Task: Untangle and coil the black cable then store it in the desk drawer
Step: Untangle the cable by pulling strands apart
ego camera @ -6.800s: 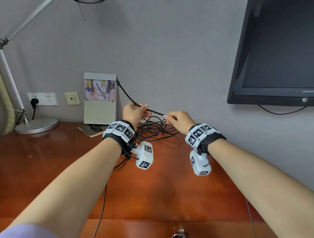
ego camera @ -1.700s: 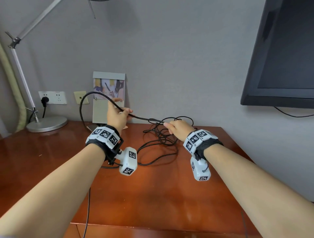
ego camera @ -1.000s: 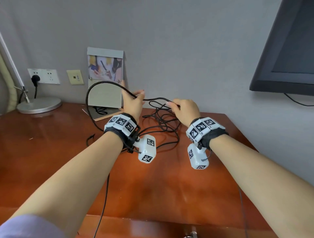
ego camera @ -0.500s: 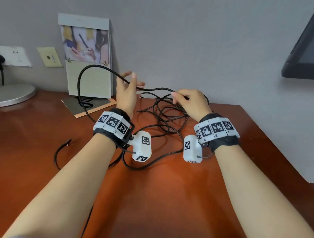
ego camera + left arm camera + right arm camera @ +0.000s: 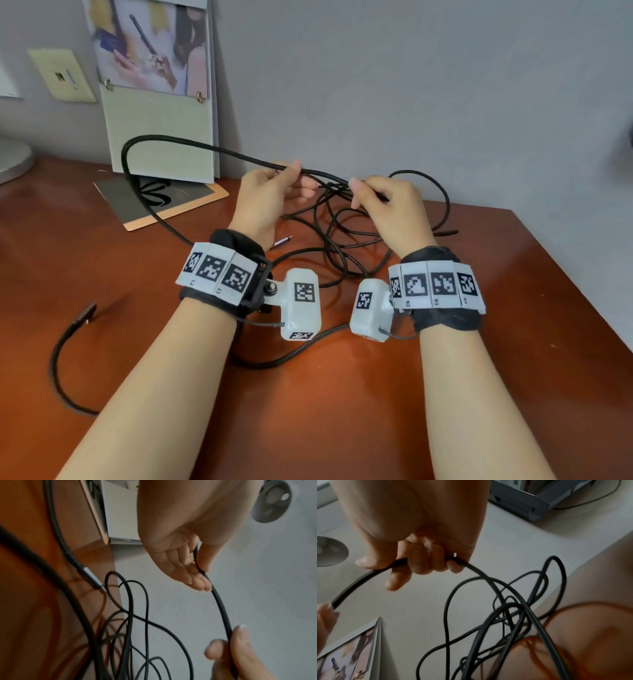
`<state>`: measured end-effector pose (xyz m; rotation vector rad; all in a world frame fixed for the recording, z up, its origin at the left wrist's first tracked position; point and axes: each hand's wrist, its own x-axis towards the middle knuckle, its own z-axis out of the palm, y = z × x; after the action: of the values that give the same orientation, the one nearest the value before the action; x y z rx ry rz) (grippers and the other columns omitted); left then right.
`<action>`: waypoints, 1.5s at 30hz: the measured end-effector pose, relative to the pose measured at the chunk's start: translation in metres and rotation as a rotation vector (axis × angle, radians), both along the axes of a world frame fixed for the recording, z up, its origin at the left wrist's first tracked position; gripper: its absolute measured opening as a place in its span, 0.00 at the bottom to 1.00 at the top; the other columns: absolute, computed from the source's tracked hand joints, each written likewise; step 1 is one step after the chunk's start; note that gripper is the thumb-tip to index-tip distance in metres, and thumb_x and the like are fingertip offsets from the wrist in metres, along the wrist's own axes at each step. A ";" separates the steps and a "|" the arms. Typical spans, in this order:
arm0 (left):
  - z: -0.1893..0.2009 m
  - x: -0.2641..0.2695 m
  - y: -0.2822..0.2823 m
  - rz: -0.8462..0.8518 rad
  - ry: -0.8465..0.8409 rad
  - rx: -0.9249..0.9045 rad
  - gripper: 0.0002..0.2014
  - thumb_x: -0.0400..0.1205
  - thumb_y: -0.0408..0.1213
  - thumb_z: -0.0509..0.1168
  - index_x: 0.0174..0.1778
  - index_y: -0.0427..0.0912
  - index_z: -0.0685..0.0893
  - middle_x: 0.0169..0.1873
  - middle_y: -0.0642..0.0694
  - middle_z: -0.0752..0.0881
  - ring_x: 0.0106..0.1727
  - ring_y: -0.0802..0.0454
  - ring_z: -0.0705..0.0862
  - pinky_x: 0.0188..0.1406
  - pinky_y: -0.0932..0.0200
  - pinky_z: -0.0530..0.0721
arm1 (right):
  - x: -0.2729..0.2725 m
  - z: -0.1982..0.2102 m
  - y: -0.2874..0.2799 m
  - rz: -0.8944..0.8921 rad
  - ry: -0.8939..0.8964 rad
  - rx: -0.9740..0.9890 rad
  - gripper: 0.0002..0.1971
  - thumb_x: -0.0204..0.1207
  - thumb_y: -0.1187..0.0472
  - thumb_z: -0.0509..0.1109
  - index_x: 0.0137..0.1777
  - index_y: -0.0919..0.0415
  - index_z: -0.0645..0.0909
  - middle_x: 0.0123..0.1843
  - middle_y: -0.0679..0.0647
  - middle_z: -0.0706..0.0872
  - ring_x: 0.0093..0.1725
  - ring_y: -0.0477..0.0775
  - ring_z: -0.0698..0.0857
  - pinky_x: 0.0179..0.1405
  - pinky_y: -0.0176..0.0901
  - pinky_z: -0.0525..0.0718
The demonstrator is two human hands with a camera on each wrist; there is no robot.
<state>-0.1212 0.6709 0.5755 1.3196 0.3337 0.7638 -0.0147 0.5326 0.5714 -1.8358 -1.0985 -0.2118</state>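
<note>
Above the far edge of the desk (image 5: 342, 394), both hands are raised and joined by a short taut run of the black cable (image 5: 191, 145). The left hand (image 5: 270, 195) pinches the strand between thumb and forefinger, its other fingers lying loosely extended; the right hand (image 5: 387, 205) has its fingers curled round the same strand just beside it, thumb pressed on top. From the left hand's pinch the cable arcs up and leftward in a wide loop in front of a propped photo card (image 5: 161, 89), then drops to the desktop, passes under the left wrist and ends in a free black tip (image 5: 85, 311) lying well to the left. From the right hand's grip it falls into a loose tangle of crossed loops (image 5: 346, 236) resting on the wood under and behind the hands, near the wall. A small metal plug (image 5: 282, 241) lies on the desk just beyond the left wrist. A flat mat (image 5: 164, 202) lies at the foot of the card.
</note>
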 end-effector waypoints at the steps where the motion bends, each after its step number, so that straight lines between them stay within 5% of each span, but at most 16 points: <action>1: 0.001 -0.002 0.003 0.001 0.001 0.016 0.11 0.85 0.35 0.60 0.40 0.35 0.82 0.28 0.50 0.88 0.29 0.59 0.85 0.34 0.68 0.83 | 0.000 0.001 0.001 0.001 0.000 0.001 0.18 0.81 0.52 0.65 0.30 0.60 0.81 0.26 0.43 0.80 0.30 0.43 0.77 0.36 0.28 0.71; 5: 0.005 -0.007 0.013 0.001 -0.036 -0.016 0.09 0.86 0.34 0.59 0.42 0.37 0.81 0.28 0.50 0.88 0.30 0.58 0.84 0.35 0.67 0.82 | 0.001 0.003 0.000 -0.003 -0.008 0.003 0.18 0.81 0.54 0.65 0.31 0.61 0.81 0.24 0.43 0.76 0.28 0.45 0.74 0.33 0.28 0.69; 9: 0.008 -0.012 0.012 0.026 -0.050 -0.004 0.09 0.86 0.34 0.59 0.41 0.38 0.81 0.27 0.50 0.88 0.30 0.58 0.84 0.35 0.67 0.82 | 0.000 0.000 -0.009 -0.028 0.002 0.018 0.16 0.81 0.56 0.65 0.31 0.59 0.80 0.29 0.47 0.81 0.35 0.50 0.79 0.37 0.28 0.71; 13: 0.013 -0.012 0.003 0.027 -0.069 -0.027 0.08 0.85 0.36 0.60 0.41 0.39 0.80 0.28 0.50 0.88 0.30 0.57 0.85 0.36 0.66 0.83 | 0.000 0.002 -0.017 -0.070 -0.012 0.033 0.16 0.81 0.55 0.65 0.31 0.58 0.78 0.26 0.42 0.78 0.30 0.38 0.78 0.35 0.24 0.70; 15: 0.016 -0.011 -0.008 0.005 -0.090 -0.049 0.07 0.84 0.37 0.63 0.43 0.39 0.79 0.30 0.47 0.88 0.31 0.55 0.85 0.35 0.65 0.83 | -0.004 0.007 -0.016 -0.055 -0.031 0.051 0.17 0.81 0.56 0.64 0.31 0.60 0.79 0.26 0.43 0.78 0.30 0.40 0.77 0.34 0.24 0.70; 18: 0.019 -0.009 -0.024 -0.074 -0.115 -0.025 0.06 0.83 0.36 0.65 0.48 0.36 0.80 0.33 0.45 0.85 0.31 0.54 0.84 0.34 0.65 0.82 | -0.013 0.012 -0.012 -0.001 -0.061 0.028 0.16 0.80 0.54 0.65 0.31 0.59 0.80 0.28 0.44 0.80 0.33 0.45 0.78 0.36 0.27 0.71; 23: 0.027 -0.015 -0.017 0.002 -0.179 0.085 0.07 0.83 0.29 0.62 0.40 0.38 0.81 0.29 0.47 0.89 0.29 0.56 0.85 0.35 0.66 0.84 | -0.020 0.019 -0.015 0.001 -0.076 0.027 0.16 0.79 0.52 0.67 0.34 0.60 0.83 0.32 0.51 0.86 0.38 0.52 0.84 0.45 0.40 0.77; 30: 0.032 -0.021 -0.001 0.091 -0.233 -0.007 0.04 0.83 0.31 0.64 0.43 0.40 0.80 0.30 0.46 0.88 0.30 0.54 0.85 0.36 0.66 0.83 | -0.014 0.024 -0.024 -0.066 -0.062 0.084 0.18 0.81 0.54 0.65 0.37 0.68 0.82 0.28 0.45 0.80 0.28 0.37 0.77 0.33 0.24 0.71; 37: 0.030 -0.008 -0.030 -0.041 -0.178 0.043 0.05 0.83 0.31 0.63 0.41 0.40 0.80 0.25 0.48 0.87 0.29 0.56 0.87 0.35 0.66 0.85 | -0.019 0.027 -0.019 -0.038 -0.088 0.041 0.16 0.80 0.52 0.65 0.35 0.62 0.82 0.31 0.54 0.85 0.32 0.49 0.79 0.37 0.39 0.74; 45: 0.036 -0.022 0.009 0.132 -0.242 -0.096 0.05 0.83 0.32 0.63 0.42 0.41 0.77 0.25 0.47 0.88 0.28 0.55 0.87 0.31 0.68 0.82 | -0.013 0.025 -0.024 -0.031 0.019 0.017 0.19 0.80 0.50 0.66 0.28 0.55 0.77 0.27 0.48 0.83 0.32 0.51 0.80 0.38 0.34 0.75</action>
<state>-0.1434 0.6797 0.6110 1.1089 0.2622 0.9962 -0.0272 0.5082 0.5961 -1.8374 -1.0528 -0.2204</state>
